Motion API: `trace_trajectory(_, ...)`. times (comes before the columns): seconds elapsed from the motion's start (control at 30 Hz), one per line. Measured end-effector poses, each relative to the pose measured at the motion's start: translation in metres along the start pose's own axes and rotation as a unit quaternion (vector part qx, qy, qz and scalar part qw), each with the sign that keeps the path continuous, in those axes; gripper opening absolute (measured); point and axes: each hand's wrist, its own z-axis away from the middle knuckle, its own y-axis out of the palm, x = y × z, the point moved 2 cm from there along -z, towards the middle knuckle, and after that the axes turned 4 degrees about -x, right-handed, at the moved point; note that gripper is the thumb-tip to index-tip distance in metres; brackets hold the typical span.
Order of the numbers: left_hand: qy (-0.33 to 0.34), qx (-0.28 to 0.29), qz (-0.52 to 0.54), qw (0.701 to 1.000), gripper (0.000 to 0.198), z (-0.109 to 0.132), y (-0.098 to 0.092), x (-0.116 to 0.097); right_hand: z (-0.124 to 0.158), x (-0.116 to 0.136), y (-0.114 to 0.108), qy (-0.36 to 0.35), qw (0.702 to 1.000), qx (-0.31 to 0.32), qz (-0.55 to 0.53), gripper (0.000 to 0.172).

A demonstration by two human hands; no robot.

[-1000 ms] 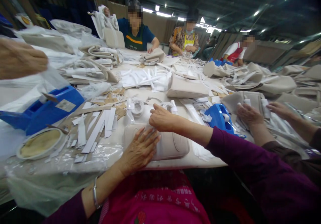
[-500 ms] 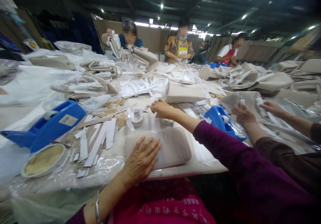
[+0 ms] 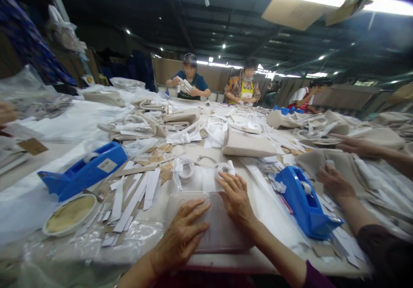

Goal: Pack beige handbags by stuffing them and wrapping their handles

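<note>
A beige handbag lies flat at the table's front edge, with a hazy, clear layer over its face. My left hand rests on the bag's left part, fingers extended and slightly apart. On the upper right of the bag lies my right hand, its fingers stretched toward a white-wrapped roll. A second white-wrapped roll sits beyond the bag's upper left edge. Between these rolls, a thin curved piece rests on the table.
Blue tape dispensers stand left and right. Cut white strips and a round dish lie at left. Another beige bag sits ahead. A co-worker's hand works at right; several people stand across the table.
My right hand has come down from above the bag's far side onto its upper right. My left hand stays on the bag. The view has tilted upward.
</note>
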Motion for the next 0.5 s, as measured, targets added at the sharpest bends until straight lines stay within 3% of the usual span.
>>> trace_trajectory(0.07,-0.090,-0.092,0.034,0.991,0.032,0.009,-0.005,0.014,0.006,-0.017,-0.008,0.084,0.995,-0.045,-0.041,0.040)
trace_trajectory(0.17,-0.310,-0.218,0.060,0.923,0.040,0.026,-0.008,0.048,0.021,-0.049,-0.013,0.298,0.943,-0.048,-0.137,0.059)
trace_trajectory(0.23,-0.431,-0.208,0.144,0.866,0.053,0.032,-0.004,0.070,0.028,-0.063,-0.010,0.430,0.870,0.013,-0.239,0.071)
trace_trajectory(0.3,-0.488,-0.164,0.235,0.825,0.060,0.031,-0.001,0.083,0.028,-0.067,-0.007,0.492,0.809,0.064,-0.315,0.076)
trace_trajectory(0.33,-0.500,-0.145,0.264,0.812,0.064,0.029,0.000,0.085,0.026,-0.066,-0.007,0.502,0.796,0.072,-0.330,0.075)
trace_trajectory(0.5,-0.531,-0.113,0.327,0.774,0.078,0.013,-0.007,0.075,0.015,-0.050,-0.009,0.485,0.788,0.082,-0.371,0.068)
